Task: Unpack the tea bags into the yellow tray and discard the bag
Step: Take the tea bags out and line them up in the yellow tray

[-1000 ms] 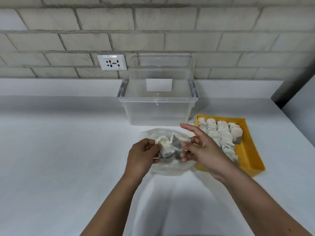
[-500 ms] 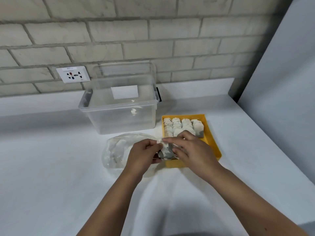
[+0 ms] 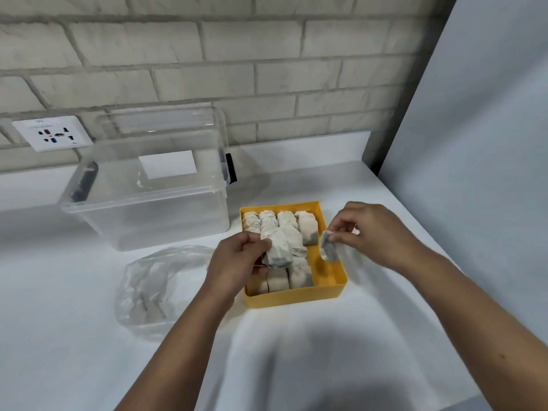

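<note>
The left hand (image 3: 237, 259) pinches a tea bag (image 3: 277, 250) by its top corner between thumb and curled fingers. The bag's long axis runs from that grip down and slightly right, dark filled end lowest, just above the rows of tea bags (image 3: 299, 277) packed in the yellow tray (image 3: 296, 296). The right hand (image 3: 370, 232) pinches a second tea bag (image 3: 328, 247) by its top edge between thumb and forefinger. It hangs nearly upright below the grip, dark end down, over the tray's bare right strip. Half a second ago both hands met on one clump at the tray's near left corner; now they are well apart, each with a bag. The plastic bag (image 3: 160, 289) lies slack on the table (image 3: 59, 351), left of the left wrist.
</note>
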Tool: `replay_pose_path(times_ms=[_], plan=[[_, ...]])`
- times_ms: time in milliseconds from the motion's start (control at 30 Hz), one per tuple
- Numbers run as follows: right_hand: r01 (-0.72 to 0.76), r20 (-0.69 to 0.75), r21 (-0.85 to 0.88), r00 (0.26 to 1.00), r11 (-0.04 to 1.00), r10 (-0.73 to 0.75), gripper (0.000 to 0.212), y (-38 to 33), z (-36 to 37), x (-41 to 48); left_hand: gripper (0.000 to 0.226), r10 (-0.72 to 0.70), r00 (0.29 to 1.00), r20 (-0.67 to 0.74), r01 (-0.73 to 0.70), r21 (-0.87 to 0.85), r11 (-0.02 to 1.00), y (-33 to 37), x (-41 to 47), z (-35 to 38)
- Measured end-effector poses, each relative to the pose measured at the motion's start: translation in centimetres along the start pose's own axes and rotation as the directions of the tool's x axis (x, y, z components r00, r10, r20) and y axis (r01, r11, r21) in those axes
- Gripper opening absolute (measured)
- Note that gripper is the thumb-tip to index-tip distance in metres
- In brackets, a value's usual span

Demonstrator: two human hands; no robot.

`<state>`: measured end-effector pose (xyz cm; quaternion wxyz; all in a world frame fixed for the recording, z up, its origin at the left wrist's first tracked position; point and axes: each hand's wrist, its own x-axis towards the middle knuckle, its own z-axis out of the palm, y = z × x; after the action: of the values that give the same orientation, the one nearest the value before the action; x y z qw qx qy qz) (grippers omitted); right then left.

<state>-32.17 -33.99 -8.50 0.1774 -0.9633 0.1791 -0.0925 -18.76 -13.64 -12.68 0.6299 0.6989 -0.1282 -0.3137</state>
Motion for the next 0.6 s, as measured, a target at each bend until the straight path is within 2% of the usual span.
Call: replay_pose_path(times_ms=[100,200,367,600], plan=[[-0.052,0.176,-0.106,0.982,0.993,0.071,0.012,1.1,-0.4,1.7,0.010,0.017,1.000,-0.019,-0.017,0.024,1.000,-0.6,1.1,-0.2],[-0.078,0.252,-0.169,0.960,0.983,0.120,0.018,1.3,0.8,3.1,0.010,0.023,0.999,-0.025,-0.021,0.067,0.998,-1.2,1.7,-0.4],[-0.057,0.243,-0.265,0.962,0.963,0.123,0.023,1.5,3.2,5.7,0.013,0.020,1.000,-0.004,-0.020,0.092,0.996,-1.7,2.0,-0.7],[0.026,0.176,-0.441,0.983,0.897,0.058,0.017,1.7,4.9,8.0,0.012,0.007,1.000,-0.003,-0.007,0.096,0.995,-2.5,2.1,-0.9]])
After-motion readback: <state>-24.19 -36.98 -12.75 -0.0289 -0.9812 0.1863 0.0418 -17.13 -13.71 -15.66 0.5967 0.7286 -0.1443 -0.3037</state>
